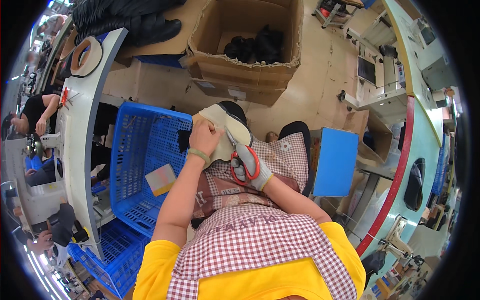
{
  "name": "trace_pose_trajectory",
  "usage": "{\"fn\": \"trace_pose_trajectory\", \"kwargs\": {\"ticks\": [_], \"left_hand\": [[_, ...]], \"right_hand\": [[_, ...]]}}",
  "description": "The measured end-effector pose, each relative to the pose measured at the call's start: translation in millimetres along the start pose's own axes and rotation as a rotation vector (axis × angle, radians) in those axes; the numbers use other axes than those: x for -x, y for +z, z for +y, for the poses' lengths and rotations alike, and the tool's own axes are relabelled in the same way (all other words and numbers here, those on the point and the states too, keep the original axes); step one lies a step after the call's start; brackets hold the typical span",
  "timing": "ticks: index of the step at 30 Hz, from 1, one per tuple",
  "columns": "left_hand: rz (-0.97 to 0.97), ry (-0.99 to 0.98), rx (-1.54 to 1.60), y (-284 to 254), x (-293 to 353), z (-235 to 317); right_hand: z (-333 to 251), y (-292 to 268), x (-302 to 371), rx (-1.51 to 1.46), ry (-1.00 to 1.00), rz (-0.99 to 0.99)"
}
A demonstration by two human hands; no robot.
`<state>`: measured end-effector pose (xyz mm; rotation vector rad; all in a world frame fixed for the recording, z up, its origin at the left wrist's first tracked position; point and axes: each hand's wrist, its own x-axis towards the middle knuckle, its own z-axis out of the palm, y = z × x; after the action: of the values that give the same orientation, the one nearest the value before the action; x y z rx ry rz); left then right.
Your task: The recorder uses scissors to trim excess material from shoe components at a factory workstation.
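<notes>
My left hand (pixel 204 137), with a band at the wrist, pinches a flat cream shoe piece (pixel 239 131) with a rounded end over my lap. My right hand (pixel 250 167) wears a grey glove and grips red-handled scissors (pixel 258 172). Their blades point up and left, close against the cream piece beside my left fingers. Whether they are cutting into it I cannot tell. Under both hands lies my checked apron (pixel 280 157). Some of the piece is covered by my left hand.
At my left stands a blue plastic crate (pixel 145 112), with another blue crate (pixel 112 260) below. Ahead is a cardboard box (pixel 245 80) holding black pieces. Left of it are stacked black shoe pieces (pixel 135 30). A blue panel (pixel 335 162) stands right. Another person's arm (pixel 47 112) shows far left.
</notes>
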<state>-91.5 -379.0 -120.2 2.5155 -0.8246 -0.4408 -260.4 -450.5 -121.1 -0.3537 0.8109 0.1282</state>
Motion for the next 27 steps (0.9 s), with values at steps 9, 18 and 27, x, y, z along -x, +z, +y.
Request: {"fn": "trace_pose_trajectory", "kwargs": {"ticks": [9, 18, 27], "left_hand": [[0.017, -0.006, 0.048, 14.3, -7.7, -13.3], [-0.034, -0.123, 0.895, 12.5, 11.2, -31.5], [-0.068, -0.222, 1.093, 11.2, 14.1, -31.8]], "right_hand": [[-9.2, -3.8, 13.7, 0.209, -0.049, -0.071], [-28.0, -18.4, 26.7, 0.403, -0.069, -0.125], [-35.9, -22.1, 7.7, 0.375, 0.052, -0.213]]}}
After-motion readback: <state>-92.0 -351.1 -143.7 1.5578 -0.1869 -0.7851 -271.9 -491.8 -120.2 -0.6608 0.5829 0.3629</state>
